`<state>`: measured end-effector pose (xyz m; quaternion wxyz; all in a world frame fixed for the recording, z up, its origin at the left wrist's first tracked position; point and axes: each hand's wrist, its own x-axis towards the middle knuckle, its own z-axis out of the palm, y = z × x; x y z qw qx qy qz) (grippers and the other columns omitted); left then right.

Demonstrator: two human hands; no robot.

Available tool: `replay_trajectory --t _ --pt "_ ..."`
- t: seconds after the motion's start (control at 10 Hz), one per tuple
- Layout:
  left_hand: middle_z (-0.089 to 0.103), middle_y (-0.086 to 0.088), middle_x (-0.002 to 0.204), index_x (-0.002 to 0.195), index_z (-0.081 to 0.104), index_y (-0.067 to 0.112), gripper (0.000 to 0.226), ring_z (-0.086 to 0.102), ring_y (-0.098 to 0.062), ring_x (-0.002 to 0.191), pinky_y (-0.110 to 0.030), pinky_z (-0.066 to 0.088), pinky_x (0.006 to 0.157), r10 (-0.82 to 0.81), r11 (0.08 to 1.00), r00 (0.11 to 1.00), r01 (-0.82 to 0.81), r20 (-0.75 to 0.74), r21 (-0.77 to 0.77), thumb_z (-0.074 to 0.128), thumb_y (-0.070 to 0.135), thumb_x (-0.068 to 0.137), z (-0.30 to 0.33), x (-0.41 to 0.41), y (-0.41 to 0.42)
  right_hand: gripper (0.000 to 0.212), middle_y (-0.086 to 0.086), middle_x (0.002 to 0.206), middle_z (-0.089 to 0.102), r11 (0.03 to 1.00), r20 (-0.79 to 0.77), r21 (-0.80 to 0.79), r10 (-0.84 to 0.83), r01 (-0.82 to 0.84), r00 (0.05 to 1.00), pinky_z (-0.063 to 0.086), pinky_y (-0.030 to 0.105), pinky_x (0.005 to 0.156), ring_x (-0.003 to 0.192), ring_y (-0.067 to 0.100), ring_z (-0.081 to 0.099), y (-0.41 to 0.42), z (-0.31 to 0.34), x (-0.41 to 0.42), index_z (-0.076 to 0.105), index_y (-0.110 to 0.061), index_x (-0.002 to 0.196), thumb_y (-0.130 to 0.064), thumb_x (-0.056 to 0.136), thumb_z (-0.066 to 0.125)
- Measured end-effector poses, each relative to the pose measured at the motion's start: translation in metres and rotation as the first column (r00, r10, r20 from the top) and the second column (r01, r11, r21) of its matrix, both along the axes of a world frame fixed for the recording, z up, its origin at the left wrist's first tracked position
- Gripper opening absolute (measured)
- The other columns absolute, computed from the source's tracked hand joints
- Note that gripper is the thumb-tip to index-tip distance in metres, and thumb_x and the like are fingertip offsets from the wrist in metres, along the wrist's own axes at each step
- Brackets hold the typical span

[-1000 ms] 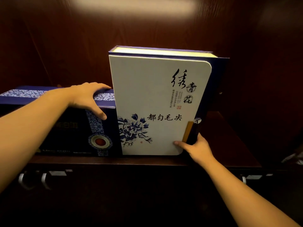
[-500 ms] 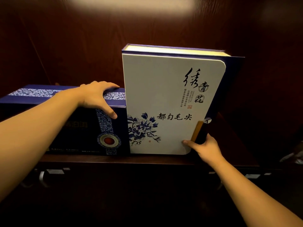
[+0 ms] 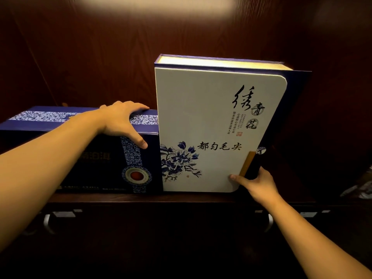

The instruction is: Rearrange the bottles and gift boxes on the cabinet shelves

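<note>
Nearest the camera, two drawer handles (image 3: 47,220) show below the shelf edge (image 3: 141,197). On the shelf stand two gift boxes, touching; no bottles are visible. The right hand (image 3: 258,183) pinches the lower right corner of the upright white box (image 3: 211,121), thumb on its face, fingers behind. The left hand (image 3: 122,119) lies spread over the top front edge of the low dark blue box (image 3: 96,158), pressing, not clasping. The white box's long axis is vertical, directly left of the right grip; any sideways shift probably falls to that hand.
</note>
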<state>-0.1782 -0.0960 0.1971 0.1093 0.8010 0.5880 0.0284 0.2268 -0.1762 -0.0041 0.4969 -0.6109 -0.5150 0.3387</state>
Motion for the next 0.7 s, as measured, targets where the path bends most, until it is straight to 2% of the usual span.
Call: replay_trajectory --t 0.2,0.3,0.4,0.5,0.6,0.7 --pt "0.037 0.008 0.153 0.151 0.025 0.043 0.140 0.031 -0.028 0.140 -0.067 0.021 0.108 -0.010 0.999 0.999 0.012 -0.043 0.041 0.068 0.090 0.026 -0.006 -0.001 0.001 0.072 -0.023 0.105 0.070 1.000 0.030 -0.019 0.000 0.001 1.000 0.050 0.022 0.083 0.099 -0.002 0.065 -0.001 0.002 -0.006 0.058 -0.045 0.112 -0.062 0.049 0.087" --pt "0.033 0.006 0.155 0.154 0.021 0.041 0.144 0.028 -0.030 0.142 -0.072 0.017 0.109 -0.028 0.999 0.998 0.030 -0.063 0.045 0.064 0.094 0.026 -0.007 -0.003 0.001 0.088 -0.018 0.120 0.063 0.998 0.134 -0.057 0.007 0.000 0.991 0.048 0.031 0.092 0.110 0.009 0.059 0.000 0.007 -0.004 0.048 -0.037 0.130 -0.063 0.055 0.086" --pt "0.028 0.005 0.158 0.156 0.020 0.036 0.145 0.026 -0.028 0.144 -0.072 0.016 0.110 -0.049 0.996 0.998 0.052 -0.050 0.068 0.057 0.099 0.030 -0.008 -0.004 -0.004 0.089 -0.011 0.120 0.060 0.995 0.237 -0.099 0.005 0.019 0.972 0.048 0.031 0.090 0.114 0.017 0.058 -0.005 0.019 0.000 0.046 -0.029 0.131 -0.061 0.059 0.086" --pt "0.032 0.005 0.156 0.153 0.030 0.032 0.134 0.032 -0.026 0.141 -0.063 0.031 0.109 -0.070 0.987 0.997 0.075 -0.039 0.142 0.057 0.100 0.040 -0.012 -0.001 -0.016 0.076 -0.005 0.116 0.063 0.997 0.369 -0.062 -0.018 0.044 0.929 0.046 0.029 0.082 0.112 0.022 0.061 -0.017 0.039 0.002 0.049 -0.025 0.129 -0.054 0.067 0.083" --pt "0.050 0.003 0.140 0.140 0.048 0.031 0.096 0.049 -0.022 0.121 -0.045 0.046 0.098 -0.101 0.958 0.991 0.119 -0.083 0.262 0.067 0.083 0.061 -0.011 0.011 -0.031 0.065 0.001 0.122 0.064 0.994 0.503 0.052 -0.105 0.091 0.858 0.048 0.032 0.080 0.111 0.025 0.062 -0.031 0.076 0.002 0.049 -0.026 0.127 -0.054 0.075 0.075" --pt "0.065 0.009 0.112 0.114 0.062 0.035 0.061 0.059 -0.013 0.093 -0.034 0.052 0.080 -0.068 0.929 0.980 0.131 -0.189 0.347 0.064 0.079 0.070 -0.002 0.029 -0.056 0.061 -0.003 0.122 0.063 0.977 0.547 0.187 -0.189 0.101 0.815 0.050 0.032 0.084 0.109 0.020 0.061 -0.053 0.112 0.002 0.049 -0.025 0.132 -0.049 0.082 0.073"
